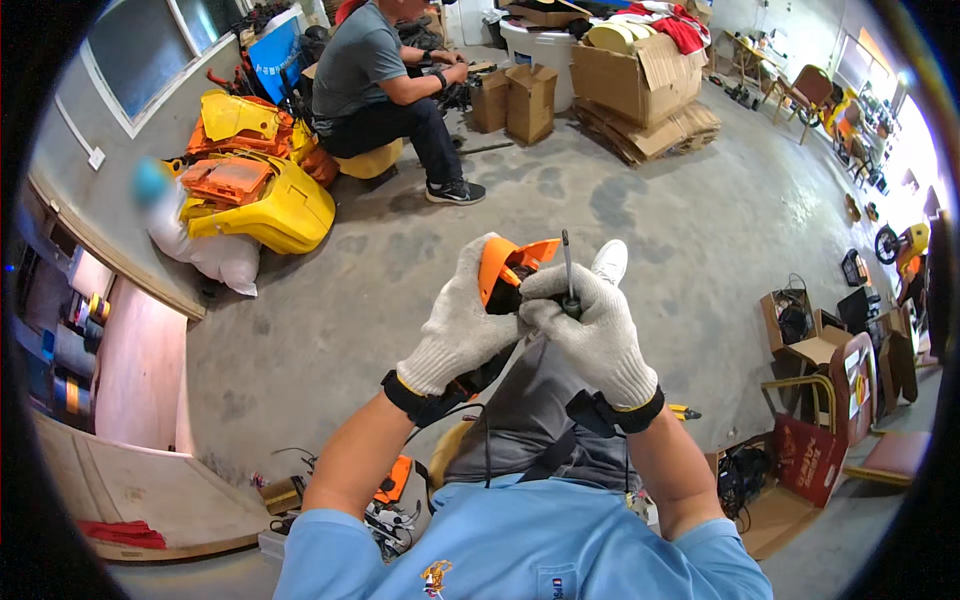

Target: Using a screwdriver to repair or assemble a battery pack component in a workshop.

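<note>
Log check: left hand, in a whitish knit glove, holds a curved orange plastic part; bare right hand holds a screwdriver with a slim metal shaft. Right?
One error: the right hand isn't bare. The head view shows it in a whitish knit glove too. The rest stands: gloved left hand on the curved orange plastic part, right hand on the slim-shafted screwdriver.

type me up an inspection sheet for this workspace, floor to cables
surface: grey floor, dark stains
job's things: orange part; screwdriver, shaft toward picture's top
clutter: yellow and orange panels heaped at left; open cardboard boxes at right
hands: both gloved; left hand holds the orange part, right hand the screwdriver
cables: black cable near the lap
surroundings: another person seated, upper left
</note>
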The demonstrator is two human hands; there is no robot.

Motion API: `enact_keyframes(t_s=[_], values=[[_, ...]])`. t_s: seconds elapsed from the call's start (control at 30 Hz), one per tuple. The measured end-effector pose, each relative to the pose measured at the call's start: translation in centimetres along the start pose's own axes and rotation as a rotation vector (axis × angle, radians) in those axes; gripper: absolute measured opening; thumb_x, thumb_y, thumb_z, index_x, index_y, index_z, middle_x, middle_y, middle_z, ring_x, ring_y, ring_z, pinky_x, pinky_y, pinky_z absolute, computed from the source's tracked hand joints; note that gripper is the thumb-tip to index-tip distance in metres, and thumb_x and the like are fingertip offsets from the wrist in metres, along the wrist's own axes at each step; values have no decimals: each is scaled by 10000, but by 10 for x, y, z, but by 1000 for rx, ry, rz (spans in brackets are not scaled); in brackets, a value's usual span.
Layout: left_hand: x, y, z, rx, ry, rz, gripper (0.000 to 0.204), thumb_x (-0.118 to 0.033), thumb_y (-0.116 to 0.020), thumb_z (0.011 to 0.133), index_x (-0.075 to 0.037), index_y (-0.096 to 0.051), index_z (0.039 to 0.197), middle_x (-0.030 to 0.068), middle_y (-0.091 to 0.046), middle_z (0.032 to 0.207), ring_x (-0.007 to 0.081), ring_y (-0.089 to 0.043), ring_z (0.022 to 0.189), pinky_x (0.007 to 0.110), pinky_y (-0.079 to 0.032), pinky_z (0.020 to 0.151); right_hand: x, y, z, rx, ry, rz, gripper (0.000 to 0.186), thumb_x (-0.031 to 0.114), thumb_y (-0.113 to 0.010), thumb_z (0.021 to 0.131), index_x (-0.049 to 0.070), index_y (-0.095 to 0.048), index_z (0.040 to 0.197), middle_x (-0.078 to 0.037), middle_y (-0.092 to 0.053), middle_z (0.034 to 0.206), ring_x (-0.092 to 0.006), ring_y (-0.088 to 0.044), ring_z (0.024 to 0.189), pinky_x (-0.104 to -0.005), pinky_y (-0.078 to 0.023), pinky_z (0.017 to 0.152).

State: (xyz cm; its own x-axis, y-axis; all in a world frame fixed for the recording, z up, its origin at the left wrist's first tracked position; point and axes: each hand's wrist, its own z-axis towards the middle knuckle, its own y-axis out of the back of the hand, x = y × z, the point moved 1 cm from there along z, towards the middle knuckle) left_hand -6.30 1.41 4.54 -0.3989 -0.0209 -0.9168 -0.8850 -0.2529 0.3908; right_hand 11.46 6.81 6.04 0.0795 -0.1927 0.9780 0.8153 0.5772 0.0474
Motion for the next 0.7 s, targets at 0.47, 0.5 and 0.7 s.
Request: enact_keyframes(t_s=[0.47,0.5,0.7], values=[[-13,-7,-2,5,-106,44,904,-171,-916,786,-82,-386,1513,189,-711,1214,300,-731,1120,411,-574,1008,13,17,-7,43,-26,44,187,-27,-701,990,-25,-690,1177,-101,-722,1073,-169,-761,991,-305,-618,890],[-13,-8,-2,14,-84,21,904,-173,-917,787,-83,-386,1512,191,-709,1214,301,-731,1119,411,-573,1010,13,17,-7,35,-36,56,192,-17,-702,994,-24,-687,1185,-100,-731,1064,-170,-762,992,-305,-618,888],[-18,-11,-2,17,-92,21,903,-196,-927,787,-90,-390,1505,185,-709,1210,289,-726,1120,411,-571,1010,16,18,-10,0,-97,111,201,0,-709,997,-24,-678,1194,-102,-760,1024,-170,-764,950,-306,-620,864]])
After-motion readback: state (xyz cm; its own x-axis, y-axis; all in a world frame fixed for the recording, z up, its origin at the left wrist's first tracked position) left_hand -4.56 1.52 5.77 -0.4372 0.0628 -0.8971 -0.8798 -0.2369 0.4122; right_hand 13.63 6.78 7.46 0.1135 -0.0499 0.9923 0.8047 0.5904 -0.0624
